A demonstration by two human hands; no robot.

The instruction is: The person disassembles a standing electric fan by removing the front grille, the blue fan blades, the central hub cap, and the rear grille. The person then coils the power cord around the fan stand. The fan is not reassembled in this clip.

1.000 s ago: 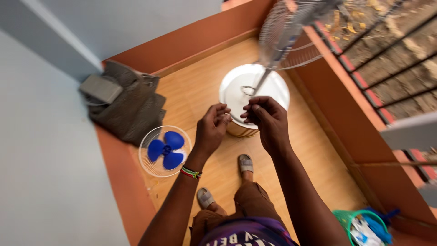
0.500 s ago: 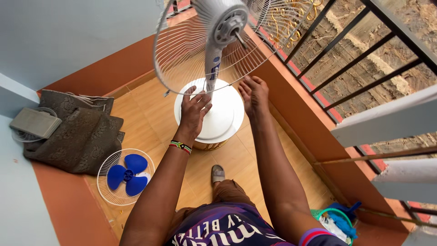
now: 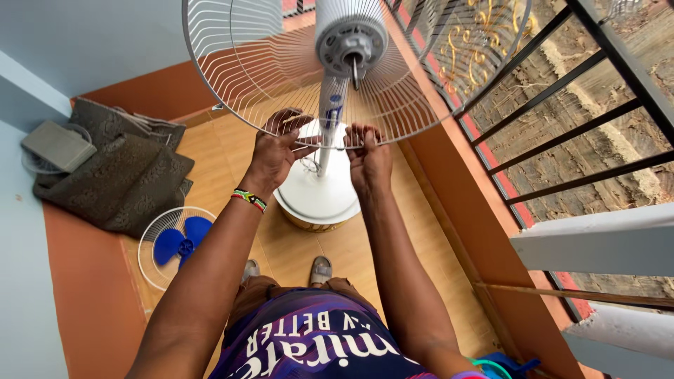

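Both hands now moving up from fan base (image 3: 316,200) to wire guard (image 3: 281,77): left hand (image 3: 277,151) & right hand (image 3: 366,158), fingers pinching guard's lower rim.

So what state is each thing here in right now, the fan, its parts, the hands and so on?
Standing fan: upright, blade and front guard off, bare motor shaft showing.
Rear guard: mounted on the fan, both hands at its lower rim.
Left hand: fingers curled on the guard wires.
Right hand: closed on the lower rim.
Blue blade: detached, lying in the front guard on the floor.
Brown cloth: crumpled by the wall.
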